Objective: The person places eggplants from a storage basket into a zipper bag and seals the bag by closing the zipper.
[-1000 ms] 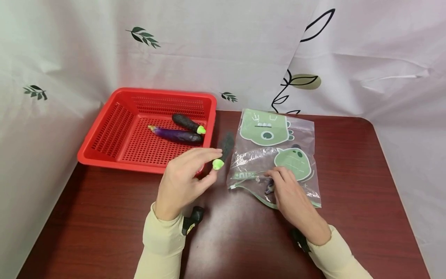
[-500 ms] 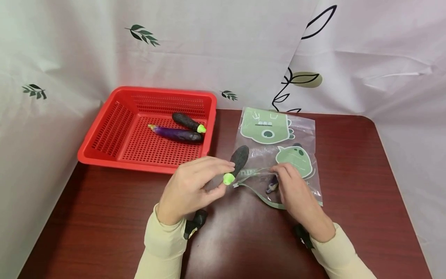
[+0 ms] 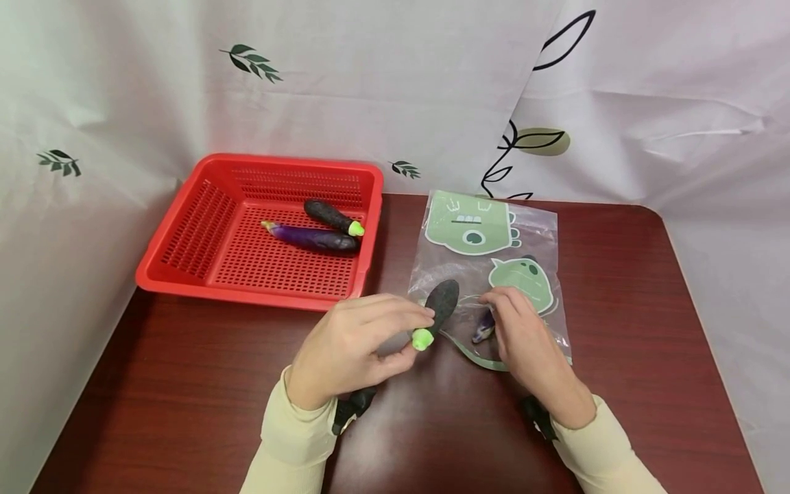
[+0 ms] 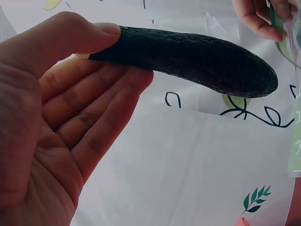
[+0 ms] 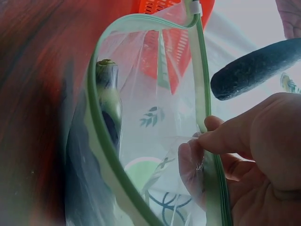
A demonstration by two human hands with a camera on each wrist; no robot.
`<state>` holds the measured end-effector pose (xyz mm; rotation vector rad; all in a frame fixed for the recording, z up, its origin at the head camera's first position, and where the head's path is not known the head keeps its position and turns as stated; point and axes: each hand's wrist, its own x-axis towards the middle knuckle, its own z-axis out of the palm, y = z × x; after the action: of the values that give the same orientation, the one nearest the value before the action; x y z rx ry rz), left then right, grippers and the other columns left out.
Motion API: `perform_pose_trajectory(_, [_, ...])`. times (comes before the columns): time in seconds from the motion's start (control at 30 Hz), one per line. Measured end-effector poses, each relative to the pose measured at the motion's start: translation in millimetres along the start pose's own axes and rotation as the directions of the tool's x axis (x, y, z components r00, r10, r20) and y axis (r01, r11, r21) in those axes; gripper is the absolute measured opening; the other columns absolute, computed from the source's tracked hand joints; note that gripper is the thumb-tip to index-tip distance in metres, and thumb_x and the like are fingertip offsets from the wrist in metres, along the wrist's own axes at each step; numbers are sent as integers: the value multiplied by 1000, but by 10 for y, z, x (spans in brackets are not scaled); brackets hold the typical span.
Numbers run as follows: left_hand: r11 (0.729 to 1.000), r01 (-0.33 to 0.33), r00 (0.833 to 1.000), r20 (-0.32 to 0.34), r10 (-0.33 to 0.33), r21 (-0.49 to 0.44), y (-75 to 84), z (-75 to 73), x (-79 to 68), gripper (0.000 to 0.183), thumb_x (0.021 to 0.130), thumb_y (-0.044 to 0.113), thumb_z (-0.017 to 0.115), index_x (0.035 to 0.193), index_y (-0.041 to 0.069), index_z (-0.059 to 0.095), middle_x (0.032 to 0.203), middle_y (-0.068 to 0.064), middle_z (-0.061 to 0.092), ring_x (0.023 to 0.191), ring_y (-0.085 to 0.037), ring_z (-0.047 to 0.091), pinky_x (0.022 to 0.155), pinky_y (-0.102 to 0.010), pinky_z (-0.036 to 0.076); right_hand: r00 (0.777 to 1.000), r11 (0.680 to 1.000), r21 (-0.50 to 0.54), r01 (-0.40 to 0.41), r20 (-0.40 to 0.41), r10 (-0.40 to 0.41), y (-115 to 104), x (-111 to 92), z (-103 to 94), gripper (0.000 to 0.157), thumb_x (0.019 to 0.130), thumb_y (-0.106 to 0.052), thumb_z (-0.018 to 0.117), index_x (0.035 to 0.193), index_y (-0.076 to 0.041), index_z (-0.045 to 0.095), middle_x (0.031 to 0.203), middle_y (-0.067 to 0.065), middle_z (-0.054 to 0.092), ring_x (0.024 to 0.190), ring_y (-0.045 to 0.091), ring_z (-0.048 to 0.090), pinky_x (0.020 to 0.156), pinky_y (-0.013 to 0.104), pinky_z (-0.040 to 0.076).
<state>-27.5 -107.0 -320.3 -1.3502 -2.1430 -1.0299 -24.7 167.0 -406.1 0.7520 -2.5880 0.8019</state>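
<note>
My left hand [image 3: 361, 336] pinches a dark zucchini [image 3: 444, 302] by its bright green stem end between thumb and fingertips. Its rounded tip points away from me, over the near left part of a clear zip bag [image 3: 472, 237] with green animal prints. With thumb and fingers, my right hand [image 3: 524, 346] holds one lip of the bag. The right wrist view shows the green-edged mouth [image 5: 101, 127] gaping wide. Inside the bag lies a purple eggplant [image 5: 109, 96], partly hidden by my right hand in the head view. The zucchini's tip [image 5: 230, 82] is just outside the held lip.
A red plastic basket [image 3: 249, 298] stands to the left, holding another dark zucchini [image 3: 330, 216] and a purple eggplant [image 3: 311, 238]. Under everything is a reddish-brown wooden table [image 3: 629, 309]. White cloth with leaf prints [image 3: 370, 82] hangs behind and at the sides.
My left hand has moved right and toward me with the zucchini, from beside the basket to the bag's near left part. My right hand has shifted slightly while the bag mouth has opened wider.
</note>
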Motion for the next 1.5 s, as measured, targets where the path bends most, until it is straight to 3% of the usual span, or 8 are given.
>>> perform_pose_trajectory(0.33, [999,-46,998,42,46,-9,67,107,39,32,75,4,76,107,5,73,105,-3,74,100,-12,70,93,-26,52,1000,1000,2,-1,-10,1,-6,-4,-9,33,84,19,61,114,4,61,113,15,59,108,31,56,91,45,48])
perform_pose_trajectory(0.77, [1000,-14,991,134,14,2,-6,266,59,28,80,7,74,107,8,74,106,1,74,104,-9,68,97,-22,48,1000,1000,-6,-10,-15,10,-13,-13,-32,36,84,19,64,115,3,61,114,14,59,108,29,56,90,43,50])
perform_pose_trajectory(1.13, [1000,-25,989,149,23,11,-59,381,73,28,79,7,74,107,11,76,106,4,74,103,-8,68,96,-23,49,1000,1000,-7,2,-28,-3,-11,-6,-41,34,85,19,62,115,4,61,114,15,59,107,30,57,89,43,49])
perform_pose_trajectory(1.5, [996,29,977,207,-47,90,-112,499,61,25,80,7,73,105,12,76,104,5,73,102,-6,67,96,-22,48,1000,1000,-11,-21,-21,21,-31,-3,-49,33,85,17,63,115,4,61,116,15,59,109,29,56,90,44,49])
